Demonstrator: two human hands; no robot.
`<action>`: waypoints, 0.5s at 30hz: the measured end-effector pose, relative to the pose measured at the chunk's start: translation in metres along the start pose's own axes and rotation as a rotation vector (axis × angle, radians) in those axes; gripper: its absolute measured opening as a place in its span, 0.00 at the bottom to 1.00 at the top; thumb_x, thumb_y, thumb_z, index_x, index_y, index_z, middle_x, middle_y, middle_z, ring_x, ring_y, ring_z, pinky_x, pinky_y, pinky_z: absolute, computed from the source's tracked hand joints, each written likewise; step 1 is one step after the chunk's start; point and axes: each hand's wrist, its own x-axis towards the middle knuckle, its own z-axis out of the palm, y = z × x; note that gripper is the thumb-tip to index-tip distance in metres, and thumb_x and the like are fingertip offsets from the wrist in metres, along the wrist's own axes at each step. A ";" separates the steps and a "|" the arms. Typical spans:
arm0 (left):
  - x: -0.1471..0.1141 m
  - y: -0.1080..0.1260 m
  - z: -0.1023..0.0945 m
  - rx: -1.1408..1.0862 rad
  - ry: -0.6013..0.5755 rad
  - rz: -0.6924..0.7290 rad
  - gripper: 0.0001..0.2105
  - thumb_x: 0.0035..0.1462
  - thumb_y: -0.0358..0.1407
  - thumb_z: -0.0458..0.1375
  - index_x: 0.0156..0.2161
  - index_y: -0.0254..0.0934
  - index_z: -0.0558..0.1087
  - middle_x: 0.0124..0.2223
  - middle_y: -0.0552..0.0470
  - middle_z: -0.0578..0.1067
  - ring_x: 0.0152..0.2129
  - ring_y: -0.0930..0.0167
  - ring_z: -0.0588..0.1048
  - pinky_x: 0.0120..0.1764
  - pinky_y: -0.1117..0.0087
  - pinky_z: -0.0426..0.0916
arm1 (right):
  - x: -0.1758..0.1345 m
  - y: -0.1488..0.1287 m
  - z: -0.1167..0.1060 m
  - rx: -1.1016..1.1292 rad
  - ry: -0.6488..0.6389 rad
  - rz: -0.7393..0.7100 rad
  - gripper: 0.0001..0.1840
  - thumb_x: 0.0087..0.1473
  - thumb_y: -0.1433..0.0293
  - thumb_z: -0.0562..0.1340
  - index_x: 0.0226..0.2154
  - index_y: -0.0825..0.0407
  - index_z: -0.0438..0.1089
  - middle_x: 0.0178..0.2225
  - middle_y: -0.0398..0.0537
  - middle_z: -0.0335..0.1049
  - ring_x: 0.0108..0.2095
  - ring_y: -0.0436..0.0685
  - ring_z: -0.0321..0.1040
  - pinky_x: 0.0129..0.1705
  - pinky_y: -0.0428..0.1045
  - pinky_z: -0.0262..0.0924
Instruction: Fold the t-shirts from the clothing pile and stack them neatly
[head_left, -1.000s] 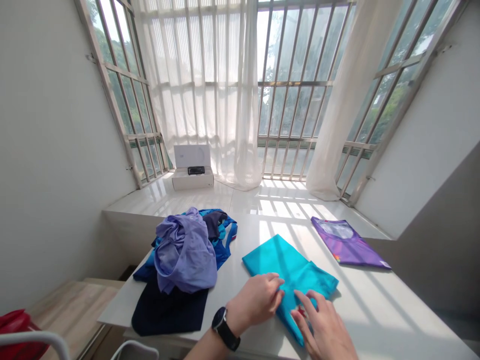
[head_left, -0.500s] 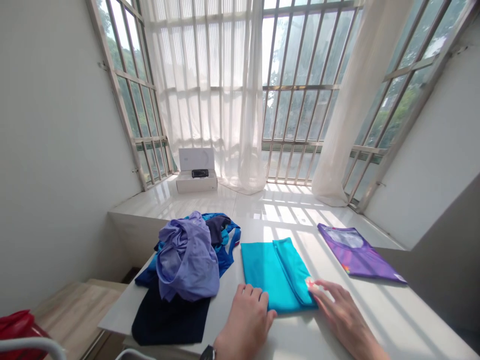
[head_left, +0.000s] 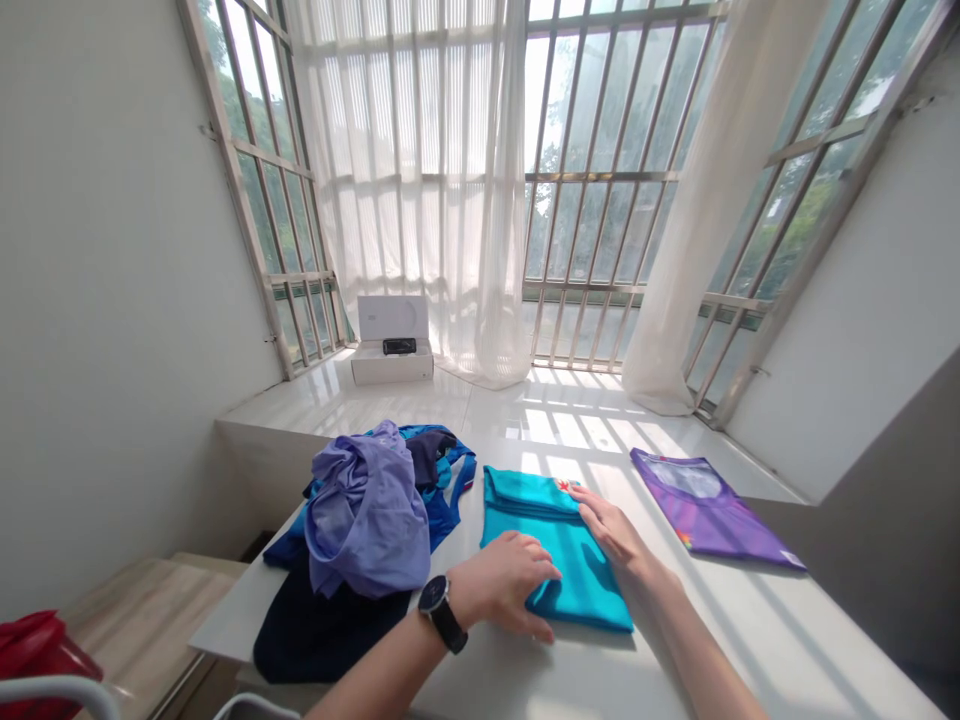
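A folded turquoise garment [head_left: 551, 545] lies on the white table [head_left: 750, 620] in front of me. My left hand [head_left: 506, 585], with a black watch on its wrist, rests flat on the garment's near left part. My right hand [head_left: 611, 525] presses on its right side, fingers reaching the folded-over far end. Neither hand grips the cloth; the fingers lie spread on it.
A heap of unfolded clothes [head_left: 371, 510], lilac on top of blue and navy pieces, sits to the left. A folded purple garment [head_left: 709, 505] lies at the right. A white open box [head_left: 391, 350] stands on the raised floor by the barred windows and curtains.
The turquoise garment's long side flap is gone and its far end is now folded over. Both hands moved forward onto the cloth, the right one toward the far end.
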 end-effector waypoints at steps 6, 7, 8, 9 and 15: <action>0.000 -0.037 0.013 -0.016 0.025 0.035 0.29 0.59 0.51 0.65 0.62 0.45 0.68 0.65 0.44 0.69 0.62 0.54 0.67 0.63 0.52 0.60 | 0.005 0.032 0.017 -0.100 0.226 0.013 0.26 0.63 0.52 0.53 0.43 0.50 0.79 0.52 0.59 0.75 0.54 0.67 0.72 0.57 0.62 0.67; 0.001 -0.037 0.016 -0.020 0.041 0.023 0.29 0.60 0.51 0.63 0.63 0.45 0.68 0.66 0.44 0.69 0.63 0.54 0.66 0.64 0.51 0.58 | 0.006 0.035 0.018 -0.131 0.260 -0.007 0.25 0.63 0.52 0.53 0.40 0.49 0.79 0.48 0.59 0.76 0.51 0.66 0.73 0.54 0.61 0.68; 0.001 -0.037 0.018 -0.025 0.054 0.011 0.28 0.62 0.51 0.62 0.64 0.45 0.67 0.66 0.44 0.68 0.64 0.53 0.65 0.65 0.50 0.57 | 0.007 0.038 0.017 -0.154 0.272 -0.022 0.23 0.63 0.53 0.53 0.38 0.48 0.78 0.45 0.58 0.76 0.48 0.65 0.74 0.51 0.59 0.70; 0.002 -0.036 0.020 -0.034 0.064 0.000 0.28 0.62 0.51 0.61 0.64 0.46 0.66 0.67 0.45 0.67 0.64 0.53 0.64 0.66 0.49 0.55 | 0.008 0.039 0.017 -0.171 0.267 -0.029 0.22 0.63 0.54 0.53 0.37 0.48 0.77 0.42 0.56 0.76 0.45 0.64 0.74 0.48 0.58 0.70; 0.000 -0.036 0.020 -0.071 0.108 -0.021 0.27 0.60 0.48 0.64 0.62 0.45 0.68 0.64 0.45 0.70 0.62 0.54 0.65 0.64 0.52 0.58 | 0.006 0.036 0.016 -0.247 0.235 -0.023 0.17 0.65 0.59 0.54 0.38 0.47 0.76 0.40 0.52 0.77 0.43 0.64 0.74 0.47 0.58 0.69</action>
